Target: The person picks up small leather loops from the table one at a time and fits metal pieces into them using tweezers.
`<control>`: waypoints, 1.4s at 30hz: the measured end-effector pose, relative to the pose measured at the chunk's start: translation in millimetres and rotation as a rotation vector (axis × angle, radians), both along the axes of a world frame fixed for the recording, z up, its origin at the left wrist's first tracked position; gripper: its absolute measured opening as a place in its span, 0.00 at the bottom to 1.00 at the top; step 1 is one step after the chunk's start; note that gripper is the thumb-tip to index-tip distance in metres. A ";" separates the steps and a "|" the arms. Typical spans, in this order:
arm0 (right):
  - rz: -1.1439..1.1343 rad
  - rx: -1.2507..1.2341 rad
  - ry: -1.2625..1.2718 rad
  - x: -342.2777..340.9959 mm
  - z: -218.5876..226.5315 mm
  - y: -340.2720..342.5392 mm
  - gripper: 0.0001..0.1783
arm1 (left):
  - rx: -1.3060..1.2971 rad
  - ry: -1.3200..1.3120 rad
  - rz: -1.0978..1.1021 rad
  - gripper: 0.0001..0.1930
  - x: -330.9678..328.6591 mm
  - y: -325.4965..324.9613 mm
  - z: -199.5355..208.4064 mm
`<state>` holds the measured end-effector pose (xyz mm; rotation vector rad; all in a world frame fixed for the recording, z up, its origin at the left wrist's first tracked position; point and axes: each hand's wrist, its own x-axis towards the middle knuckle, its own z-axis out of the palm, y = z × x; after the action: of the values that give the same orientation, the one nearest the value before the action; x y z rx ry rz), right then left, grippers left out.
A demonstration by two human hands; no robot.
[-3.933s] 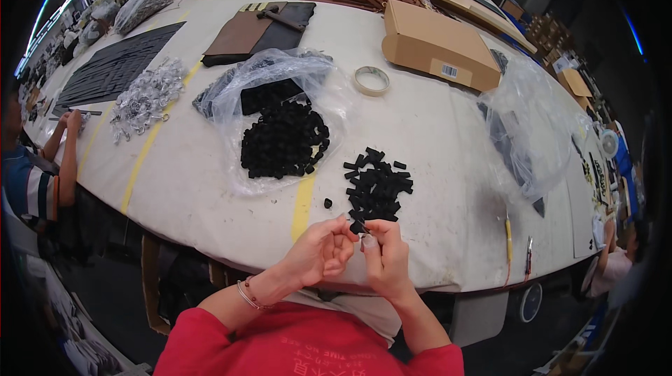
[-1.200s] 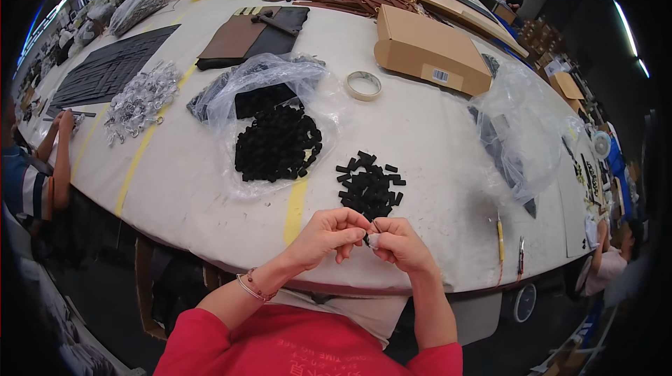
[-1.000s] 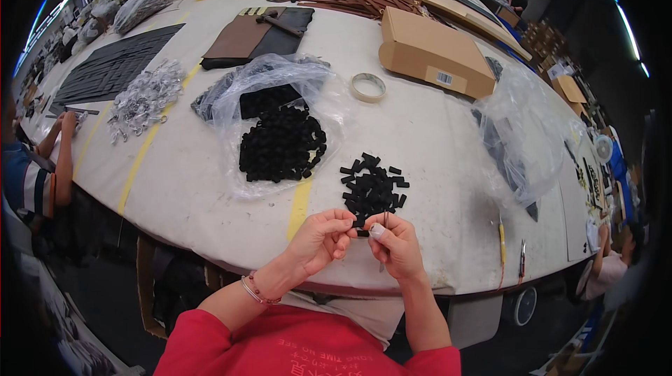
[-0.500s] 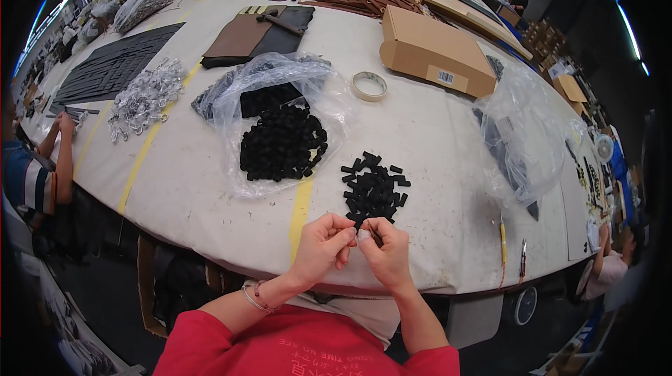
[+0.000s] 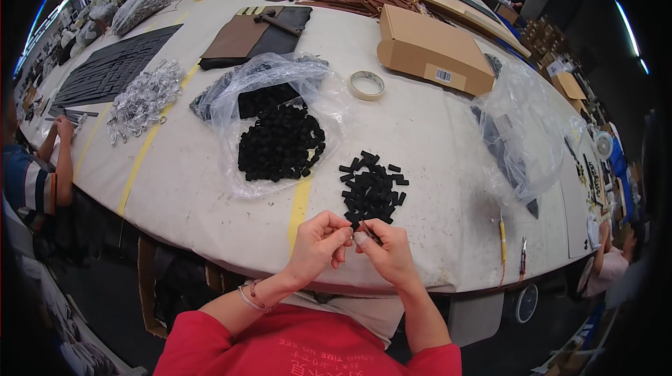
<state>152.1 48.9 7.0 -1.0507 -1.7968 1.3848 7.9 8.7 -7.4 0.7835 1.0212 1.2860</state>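
Observation:
At the table's near edge my left hand (image 5: 320, 245) and my right hand (image 5: 385, 249) meet fingertip to fingertip. Thumb and forefinger of the left hand are pinched; whatever they hold is too small to name. A thin dark tool, perhaps tweezers or small scissors, shows partly between the fingers of my closed right hand; its kind is unclear. Right beyond the fingertips lies a loose pile of short black fabric pieces (image 5: 372, 187). Farther left, many more black pieces (image 5: 280, 142) spill from an opened clear plastic bag (image 5: 329, 114).
A roll of tape (image 5: 367, 86) and a cardboard box (image 5: 435, 51) lie beyond the pile. Metal clasps (image 5: 145, 100) and black strips (image 5: 115, 65) cover the left side. At right are a plastic bag (image 5: 521, 138), a yellow-handled tool (image 5: 502, 242) and a cutter (image 5: 523, 257). Co-workers sit at both sides.
My fingertips have shifted slightly, and a little more of the dark tool shows at the right hand. The pile and the other things look the same.

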 end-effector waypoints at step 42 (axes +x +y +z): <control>-0.021 0.882 -0.196 -45.5 2.5 -46.5 0.04 | -0.019 -0.162 -0.092 0.05 -42.4 -49.2 -0.7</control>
<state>106.6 2.4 9.5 -0.7127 -2.1899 0.3582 -34.5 -40.5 -8.0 0.6923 0.8574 1.2375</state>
